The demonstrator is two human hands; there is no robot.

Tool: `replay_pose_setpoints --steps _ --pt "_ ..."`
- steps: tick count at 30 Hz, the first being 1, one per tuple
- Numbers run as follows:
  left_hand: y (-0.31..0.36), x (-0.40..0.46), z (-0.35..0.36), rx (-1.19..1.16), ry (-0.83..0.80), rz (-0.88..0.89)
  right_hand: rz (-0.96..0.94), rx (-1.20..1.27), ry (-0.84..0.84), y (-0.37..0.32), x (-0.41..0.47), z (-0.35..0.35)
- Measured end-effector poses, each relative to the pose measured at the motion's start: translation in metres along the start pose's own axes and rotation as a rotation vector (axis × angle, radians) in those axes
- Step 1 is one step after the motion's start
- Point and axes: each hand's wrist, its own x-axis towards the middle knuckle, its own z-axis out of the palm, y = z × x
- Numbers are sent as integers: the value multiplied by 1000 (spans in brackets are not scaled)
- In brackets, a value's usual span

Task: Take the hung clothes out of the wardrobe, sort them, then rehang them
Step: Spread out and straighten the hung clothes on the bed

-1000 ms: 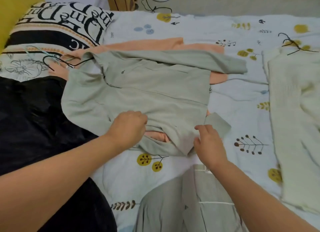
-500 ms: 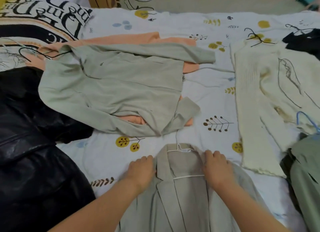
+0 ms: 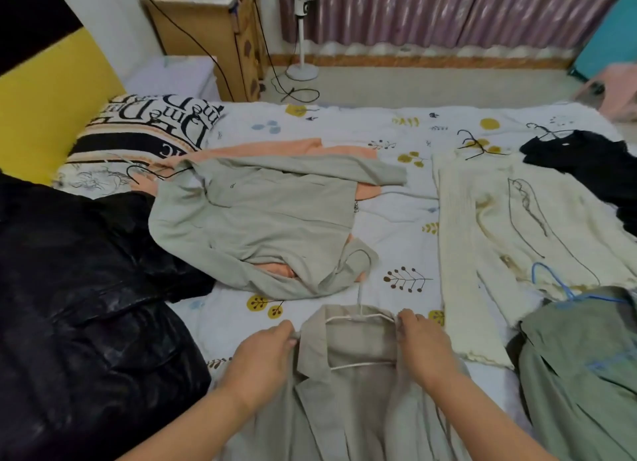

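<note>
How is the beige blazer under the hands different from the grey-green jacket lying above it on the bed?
The beige blazer has a notched lapel; both hands grip its shoulders. The grey-green jacket is untouched. The blazer lies straight on a white hanger; the jacket lies crumpled over a peach garment, on a dark hanger. Both lie on the bed.

Home bedroom: bed (image 3: pixel 396 215) w/ printed quilt, pillow (image 3: pixel 144 129), curtains (image 3: pixel 448 8), fan (image 3: pixel 303 29), wood cabinet (image 3: pixel 206 29).

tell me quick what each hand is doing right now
Left hand: fingers grip the left shoulder of the beige jacket.
Right hand: fingers curled on the jacket's right shoulder, by the white hanger.
</note>
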Motion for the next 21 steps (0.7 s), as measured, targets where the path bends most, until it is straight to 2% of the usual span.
replay_pose_setpoints --steps 8,15,21 --pt "30 -68 -52 -35 132 -20 -33 134 -6 -14 -69 -91" --pt "49 -147 -101 0 113 97 -11 204 139 -38 -186 -145" --pt "68 -239 -136 -73 115 214 54 303 280 -50 -308 -176"
